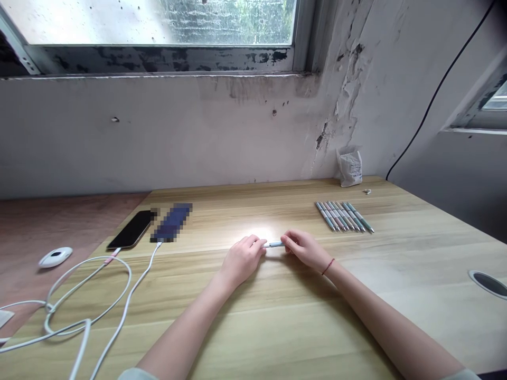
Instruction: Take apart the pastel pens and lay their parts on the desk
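Note:
Between my two hands, a slim pen (274, 244) with a pale blue-white barrel is held level just over the table, or on it; I cannot tell which. My left hand (244, 257) pinches its left end, and that end is hidden by the fingers. Around the right end close the fingertips of my right hand (303, 248), which has a thin red string on its wrist. To the right, several pens (344, 217) in muted green, grey and pink lie side by side in a slanting row.
At left lie a black phone (131, 229) and a pixelated blue device (171, 222), both with white cables (127, 301). A white mouse-like object (55, 257) rests farther left. By the wall stands a crumpled plastic packet (350, 167). A round grommet (490, 284) sits in the wooden table (253, 338).

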